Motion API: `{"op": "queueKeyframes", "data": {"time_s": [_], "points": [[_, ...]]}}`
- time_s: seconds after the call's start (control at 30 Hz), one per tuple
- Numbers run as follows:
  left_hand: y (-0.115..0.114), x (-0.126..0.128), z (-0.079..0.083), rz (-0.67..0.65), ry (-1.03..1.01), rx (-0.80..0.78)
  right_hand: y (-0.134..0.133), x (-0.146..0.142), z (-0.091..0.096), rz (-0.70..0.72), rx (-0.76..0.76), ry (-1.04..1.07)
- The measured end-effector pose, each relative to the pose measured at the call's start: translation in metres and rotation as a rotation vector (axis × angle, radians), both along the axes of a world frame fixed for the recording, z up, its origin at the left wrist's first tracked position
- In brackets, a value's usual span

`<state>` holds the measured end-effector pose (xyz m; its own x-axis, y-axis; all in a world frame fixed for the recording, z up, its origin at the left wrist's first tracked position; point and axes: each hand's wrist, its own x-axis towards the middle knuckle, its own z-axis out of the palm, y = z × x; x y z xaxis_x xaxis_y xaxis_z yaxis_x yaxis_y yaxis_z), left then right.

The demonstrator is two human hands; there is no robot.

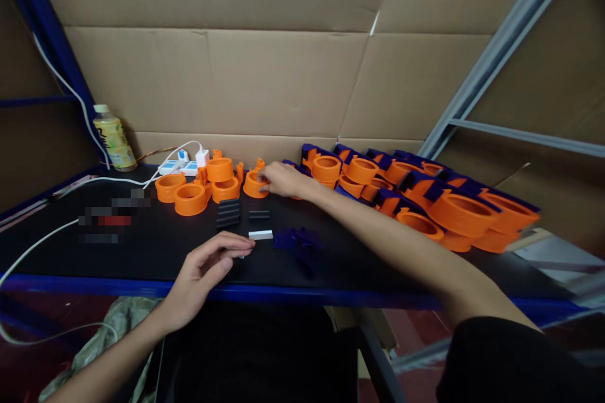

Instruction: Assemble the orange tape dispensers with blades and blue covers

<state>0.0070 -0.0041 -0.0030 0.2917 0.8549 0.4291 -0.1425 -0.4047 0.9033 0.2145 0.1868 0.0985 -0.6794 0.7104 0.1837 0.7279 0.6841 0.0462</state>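
Right hand (pixel 282 179) reaches far across a black table (pixel 155 252), its fingers pinched together on the rim of one orange ring (pixel 254 185). That ring sits at the back of the table, the rightmost of five loose orange rings (pixel 190 198) grouped there. Left hand (pixel 208 264) rests near the front edge, fingers loosely curled and apart, holding nothing that can be made out. Its fingertips lie just beside one white block (pixel 261 235). Behind that are a small stack of black blocks (pixel 228 213) and one single black block (pixel 259 215). A few dark blue parts (pixel 297 242) lie to the right of the white block. Along the right side runs a long overlapping row of orange-and-blue pieces (pixel 454 208), too crowded to count. One drink bottle (pixel 113 138) and one white power strip (pixel 179 167) stand at the back left.
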Motion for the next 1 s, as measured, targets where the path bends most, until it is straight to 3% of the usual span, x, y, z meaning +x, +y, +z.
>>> {"op": "queueKeyframes", "data": {"time_s": [0.1,0.2,0.3,0.37,0.43,0.5,0.57,0.63,0.7,0.83,1.0], "points": [[0.004,0.003,0.001,0.003,-0.231,-0.079,-0.014,0.018,0.012,0.030,0.030,0.064],[0.008,0.007,0.011,0.050,-0.483,-0.183,-0.052,0.025,0.022,0.195,0.025,0.263],[0.011,0.006,0.019,0.039,-0.624,-0.290,-0.104,0.019,0.019,0.491,-0.136,0.467],[0.012,0.002,0.020,0.010,-0.643,-0.383,-0.132,0.012,0.014,0.660,-0.286,0.456],[0.012,-0.004,0.018,0.007,-0.636,-0.471,-0.143,0.006,0.010,0.767,-0.398,0.432],[0.013,-0.010,0.016,0.063,-0.648,-0.502,-0.136,0.006,0.007,0.739,-0.428,0.454],[0.013,-0.015,0.016,0.112,-0.687,-0.465,-0.116,0.010,0.002,0.578,-0.394,0.448],[0.015,-0.019,0.017,0.071,-0.699,-0.463,-0.093,0.016,-0.005,0.393,-0.360,0.328],[0.017,-0.023,0.017,-0.038,-0.664,-0.526,-0.077,0.020,-0.015,0.302,-0.333,0.182],[0.021,-0.027,0.015,-0.203,-0.534,-0.609,-0.074,0.022,-0.029,0.290,-0.270,0.046],[0.018,-0.024,0.015,-0.233,-0.410,-0.588,-0.085,0.019,-0.029,0.231,-0.281,0.028]]}}
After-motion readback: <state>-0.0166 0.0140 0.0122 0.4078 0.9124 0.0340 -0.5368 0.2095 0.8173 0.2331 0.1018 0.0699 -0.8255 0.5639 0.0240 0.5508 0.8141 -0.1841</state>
